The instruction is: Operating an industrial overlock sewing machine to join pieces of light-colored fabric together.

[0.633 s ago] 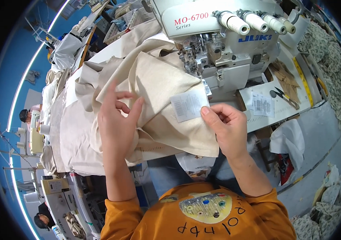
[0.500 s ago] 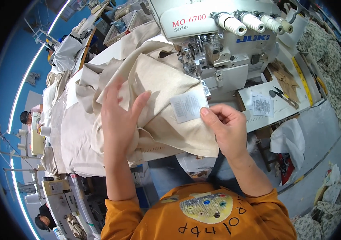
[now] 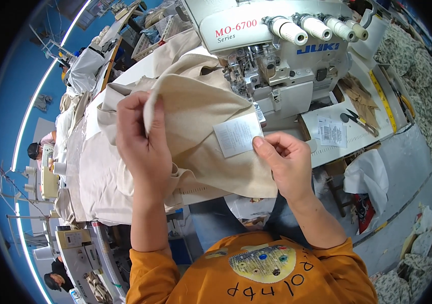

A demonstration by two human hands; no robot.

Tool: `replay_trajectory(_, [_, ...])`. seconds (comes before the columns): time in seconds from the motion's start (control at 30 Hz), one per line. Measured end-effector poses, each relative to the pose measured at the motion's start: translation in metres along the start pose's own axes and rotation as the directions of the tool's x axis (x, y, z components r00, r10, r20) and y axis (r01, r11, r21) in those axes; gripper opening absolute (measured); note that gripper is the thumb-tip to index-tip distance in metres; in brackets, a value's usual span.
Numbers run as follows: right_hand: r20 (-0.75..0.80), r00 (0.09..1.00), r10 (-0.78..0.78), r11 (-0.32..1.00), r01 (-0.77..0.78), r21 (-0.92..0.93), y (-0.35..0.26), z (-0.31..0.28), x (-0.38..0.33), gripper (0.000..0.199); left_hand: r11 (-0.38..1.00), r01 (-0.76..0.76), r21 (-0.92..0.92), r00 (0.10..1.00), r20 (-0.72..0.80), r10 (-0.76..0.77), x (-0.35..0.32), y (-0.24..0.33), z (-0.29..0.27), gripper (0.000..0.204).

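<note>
A beige fabric piece (image 3: pixel 201 137) lies in loose folds on the table in front of the white overlock sewing machine (image 3: pixel 297 66). On its right part rests a white care label (image 3: pixel 237 135) with small print. My right hand (image 3: pixel 288 157) pinches the label's right edge together with the fabric under it, thumb on top. Further left, my left hand (image 3: pixel 142 134) is closed on the fabric's raised upper edge, the cloth between thumb and fingers. The fabric's upper right corner sits close to the machine's presser foot area; whether it is under the foot, I cannot tell.
Right of the machine lie a stack of white labels (image 3: pixel 332 133), black-bladed snips (image 3: pixel 362 123), brown fabric scraps (image 3: pixel 360 99) and a yellow measuring tape (image 3: pixel 382 99). Patterned cloth (image 3: pixel 413 76) is heaped at far right. Other people (image 3: pixel 56 276) sit by machines at the left.
My left hand, formerly spread above the cloth, has closed on the fabric's edge and lifted it into a curved fold. My right hand keeps its pinch on the label, almost unmoved.
</note>
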State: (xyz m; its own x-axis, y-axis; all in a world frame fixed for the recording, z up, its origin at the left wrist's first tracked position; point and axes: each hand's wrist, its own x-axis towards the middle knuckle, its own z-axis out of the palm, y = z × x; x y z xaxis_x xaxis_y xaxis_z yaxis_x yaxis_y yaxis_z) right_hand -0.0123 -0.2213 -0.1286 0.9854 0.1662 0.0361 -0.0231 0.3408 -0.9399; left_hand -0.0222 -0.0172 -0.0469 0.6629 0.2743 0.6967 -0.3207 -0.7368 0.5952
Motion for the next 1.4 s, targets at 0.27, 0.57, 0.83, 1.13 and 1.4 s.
replay_trajectory(0.27, [-0.004, 0.999, 0.032, 0.998, -0.032, 0.051, 0.0, 0.001, -0.001, 0.015, 0.885, -0.444, 0.138, 0.868, 0.311, 0.387, 0.007, 0.045, -0.012, 0.018])
replay_trajectory(0.57, [0.016, 1.0, -0.005, 1.0, 0.005, 0.029, 0.004, -0.002, 0.0, 0.018, 0.896, -0.443, -0.038, 0.594, 0.736, 0.325, -0.036, 0.051, 0.0, 0.015])
replay_trajectory(0.83, [-0.003, 1.0, 0.02, 1.0, -0.02, 0.023, 0.002, 0.0, -0.002, 0.019, 0.932, -0.36, -0.047, 0.634, 0.72, 0.281, -0.05, 0.048, 0.003, 0.022])
replay_trajectory(1.13, [0.028, 0.998, 0.058, 0.993, -0.061, 0.102, -0.003, -0.001, -0.005, 0.019, 0.919, -0.395, 0.018, 0.635, 0.728, 0.259, -0.054, 0.055, 0.005, 0.016])
replay_trajectory(1.4, [0.042, 0.997, 0.068, 0.99, -0.073, 0.123, -0.003, -0.003, -0.01, 0.024, 0.9, -0.432, 0.062, 0.624, 0.74, 0.249, -0.055, 0.059, 0.005, 0.015])
